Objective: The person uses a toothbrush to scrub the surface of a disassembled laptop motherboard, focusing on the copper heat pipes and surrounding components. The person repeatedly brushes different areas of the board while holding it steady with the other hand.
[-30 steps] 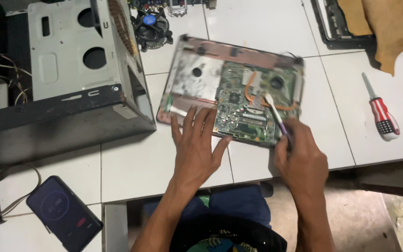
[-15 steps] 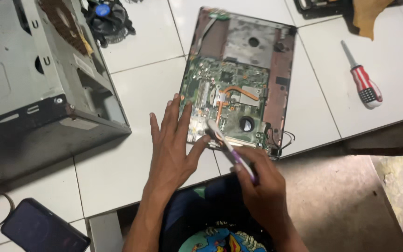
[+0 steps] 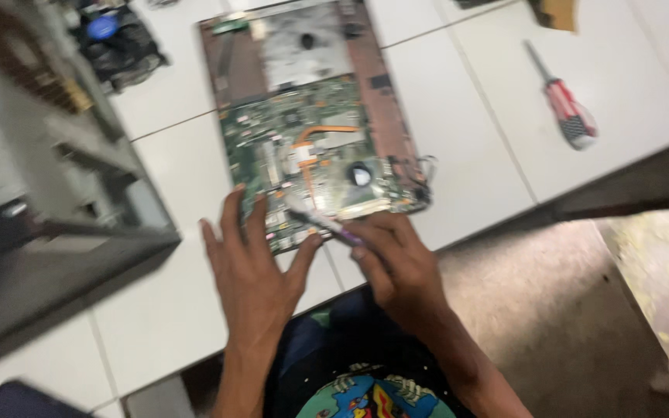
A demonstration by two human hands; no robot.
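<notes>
An opened laptop base (image 3: 381,101) with its green circuit board (image 3: 303,155) exposed lies on the white tiled table (image 3: 458,124), now standing lengthwise away from me. My left hand (image 3: 253,271) rests flat with spread fingers on the board's near left corner. My right hand (image 3: 396,267) grips a small purple-handled brush (image 3: 327,223), whose pale head touches the board's near edge just beside my left thumb. The frame is blurred by motion.
A grey desktop computer case (image 3: 48,201) lies open at the left. A black cooling fan (image 3: 114,42) sits behind it. A red-and-white screwdriver (image 3: 563,101) lies at the right. A dark phone (image 3: 17,399) shows at the bottom left. The table edge drops to bare floor (image 3: 567,310) at right.
The laptop base has been turned from crosswise to lengthwise. My right hand brought the brush from the board's right side to its near edge. My view has swung left.
</notes>
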